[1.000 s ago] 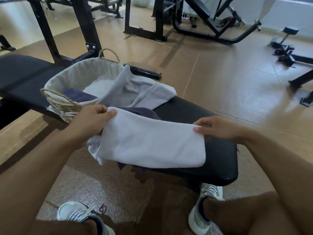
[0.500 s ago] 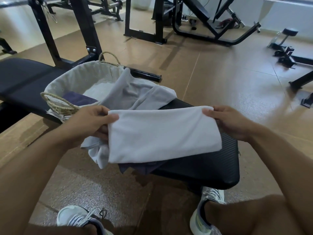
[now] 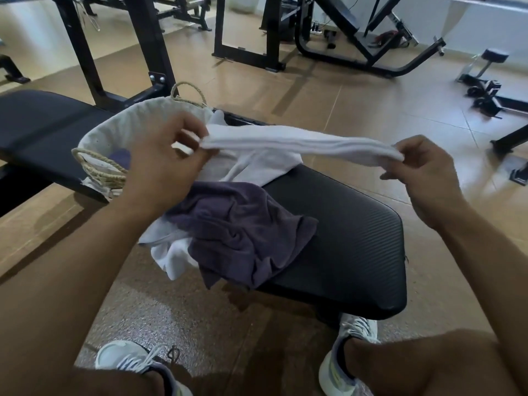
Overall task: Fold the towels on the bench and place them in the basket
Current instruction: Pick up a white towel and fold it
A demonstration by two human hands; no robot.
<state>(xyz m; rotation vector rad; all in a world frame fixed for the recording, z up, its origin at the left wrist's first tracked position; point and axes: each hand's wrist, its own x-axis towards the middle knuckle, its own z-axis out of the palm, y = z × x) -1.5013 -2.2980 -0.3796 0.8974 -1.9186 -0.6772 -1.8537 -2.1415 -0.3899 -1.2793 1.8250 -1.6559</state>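
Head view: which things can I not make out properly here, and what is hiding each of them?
- Inside of the round woven basket with pale cloth lining: mostly hidden by the left hand; only a purple patch shows.
- Folded white towel, held by both hands, right hand: seen edge-on, so its fold count is unclear.
- White cloth under the crumpled purple towel: mostly covered.
- Black padded bench: far end cut off by the left edge.

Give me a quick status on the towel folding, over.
Left hand and right hand each pinch an end of the folded white towel, held above the bench. Purple towel unfolded. Basket path clear.
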